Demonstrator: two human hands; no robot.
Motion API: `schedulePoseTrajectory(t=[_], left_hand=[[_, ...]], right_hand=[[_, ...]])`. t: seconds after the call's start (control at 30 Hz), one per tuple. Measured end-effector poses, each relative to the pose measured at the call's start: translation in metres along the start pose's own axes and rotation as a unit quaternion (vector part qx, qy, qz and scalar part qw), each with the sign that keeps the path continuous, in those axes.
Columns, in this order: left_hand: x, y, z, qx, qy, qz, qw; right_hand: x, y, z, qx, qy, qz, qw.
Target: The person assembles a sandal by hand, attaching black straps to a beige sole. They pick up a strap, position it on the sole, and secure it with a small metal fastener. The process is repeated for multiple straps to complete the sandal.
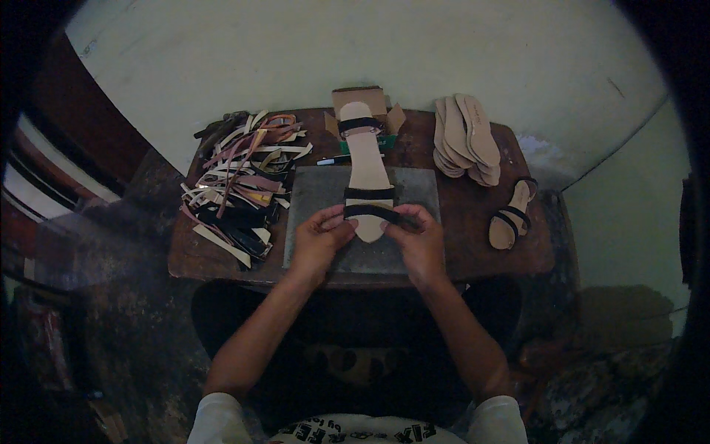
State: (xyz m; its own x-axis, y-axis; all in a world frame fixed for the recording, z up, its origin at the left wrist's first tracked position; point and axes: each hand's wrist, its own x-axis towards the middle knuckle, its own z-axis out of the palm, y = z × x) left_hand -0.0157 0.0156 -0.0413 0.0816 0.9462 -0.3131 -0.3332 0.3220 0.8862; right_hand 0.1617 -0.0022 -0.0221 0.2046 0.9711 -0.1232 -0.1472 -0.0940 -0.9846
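Note:
A beige sandal sole (367,166) lies lengthwise before me, its narrow heel end far away and its toe end near. One black strap (360,123) with a buckle-like fitting crosses it at the far end, and a second black band (369,194) spans it closer in. At the toe, a third black strap (370,212) arches over the sole. My left hand (324,233) pinches this strap at its left end, fingers closed. At its right end, my right hand (416,240) grips the same strap, thumb near the sole's edge. The fingertips under the sole are hidden.
Under the sandal lies a grey slab (314,207) on a dark wooden table (473,255). Loose straps (237,185) are heaped left. An open cardboard box (397,118) and a pen (331,160) are behind. Stacked insoles (466,140) and a strapped sandal (510,218) lie right.

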Motion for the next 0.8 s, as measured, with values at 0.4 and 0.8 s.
schedulePoseTrajectory(t=[0.4, 0.8], left_hand=[[-0.001, -0.002, 0.004, 0.009, 0.039, 0.076, 0.996], [-0.004, 0.0, 0.009, 0.043, 0.039, 0.092, 0.994]], right_hand=[[0.001, 0.006, 0.0, -0.025, -0.051, -0.005, 0.998], [0.002, 0.003, 0.001, 0.086, -0.062, 0.075, 0.992]])
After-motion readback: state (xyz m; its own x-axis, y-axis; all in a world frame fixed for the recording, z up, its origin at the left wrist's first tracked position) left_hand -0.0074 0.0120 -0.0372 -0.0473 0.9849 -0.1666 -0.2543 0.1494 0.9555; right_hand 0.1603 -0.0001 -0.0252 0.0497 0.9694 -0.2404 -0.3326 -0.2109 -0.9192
